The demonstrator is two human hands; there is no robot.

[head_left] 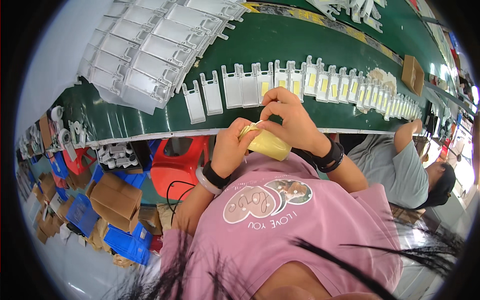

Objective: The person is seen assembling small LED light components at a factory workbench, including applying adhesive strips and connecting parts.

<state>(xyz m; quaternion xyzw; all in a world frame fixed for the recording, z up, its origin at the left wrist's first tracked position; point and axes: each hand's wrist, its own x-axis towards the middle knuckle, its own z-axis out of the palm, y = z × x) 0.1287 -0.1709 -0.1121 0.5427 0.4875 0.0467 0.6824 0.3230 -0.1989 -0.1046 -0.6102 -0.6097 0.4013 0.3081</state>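
My left hand (230, 148) is closed on a curled yellow sheet (271, 146), gripping its left end in front of my chest. At the sheet's upper edge, my right hand (291, 123) pinches with thumb and index finger; whether a small piece sits between the fingertips is too small to tell. Just beyond my hands, a row of white plastic frames (232, 89) runs along the green table (150, 122). Yellow rectangles (312, 80) lie on the frames from the middle of the row to the right, while those at the left end show plain white faces.
Overlapping rows of similar frames (165, 47) cover the far left of the table. A small open cardboard box (413, 75) stands at the right. Another person (400, 167) sits on my right, an arm on the table. A red stool (180, 162) and cartons (116, 200) are at lower left.
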